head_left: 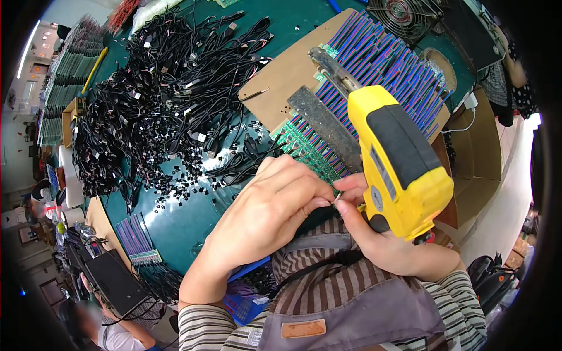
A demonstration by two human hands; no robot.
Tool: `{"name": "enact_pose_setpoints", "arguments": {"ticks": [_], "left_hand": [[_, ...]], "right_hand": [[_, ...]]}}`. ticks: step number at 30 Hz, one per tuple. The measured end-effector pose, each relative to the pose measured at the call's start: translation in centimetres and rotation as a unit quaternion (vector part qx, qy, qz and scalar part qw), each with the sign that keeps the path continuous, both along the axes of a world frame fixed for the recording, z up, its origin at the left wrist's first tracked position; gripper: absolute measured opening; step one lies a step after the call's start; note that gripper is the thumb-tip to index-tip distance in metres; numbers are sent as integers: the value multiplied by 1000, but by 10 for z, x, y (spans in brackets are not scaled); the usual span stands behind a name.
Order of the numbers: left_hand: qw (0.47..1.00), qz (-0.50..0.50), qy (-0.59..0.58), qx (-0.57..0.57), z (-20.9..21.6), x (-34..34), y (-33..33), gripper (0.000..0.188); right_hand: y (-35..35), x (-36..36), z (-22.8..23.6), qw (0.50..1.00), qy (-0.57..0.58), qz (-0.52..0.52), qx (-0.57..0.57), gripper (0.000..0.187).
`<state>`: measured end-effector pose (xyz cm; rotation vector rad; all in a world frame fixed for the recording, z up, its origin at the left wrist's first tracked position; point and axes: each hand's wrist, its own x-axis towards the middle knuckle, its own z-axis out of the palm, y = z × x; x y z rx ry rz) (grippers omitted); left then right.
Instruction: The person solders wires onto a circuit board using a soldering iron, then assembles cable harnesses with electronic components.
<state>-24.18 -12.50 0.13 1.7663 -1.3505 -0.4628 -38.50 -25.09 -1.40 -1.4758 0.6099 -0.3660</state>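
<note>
My left hand [266,205] is closed, thumb and forefinger pinching one end of a thin pale wire [338,198]. At that same wire the thumb and forefinger of my right hand [374,237] are pressed together. A yellow-and-black gun-shaped hand tool [404,164] lies across my right hand and hides its other fingers; whether they grip it cannot be seen. Just beyond my fingertips is a row of small green circuit boards [304,146] with many coloured wires [386,64]. A dark metal bar [325,123] lies across those wires.
Tangled black USB cables [175,76] cover the left of the green table, with small black pieces [175,181] scattered beside them. A brown board [269,108] underlies the wires. A fan [404,14] stands at the back; an open carton [477,158] is at right. Another person [111,327] sits lower left.
</note>
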Motion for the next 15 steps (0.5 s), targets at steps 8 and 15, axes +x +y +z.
{"name": "enact_pose_setpoints", "arguments": {"ticks": [8,15], "left_hand": [[1000,1,-17,-8,-4,-1,4,11],[972,34,-181,-143,-16,-3,6,23]], "right_hand": [[-4,0,-7,981,-15,62,-184,25],[-2,1,7,994,-2,73,-82,17]]}}
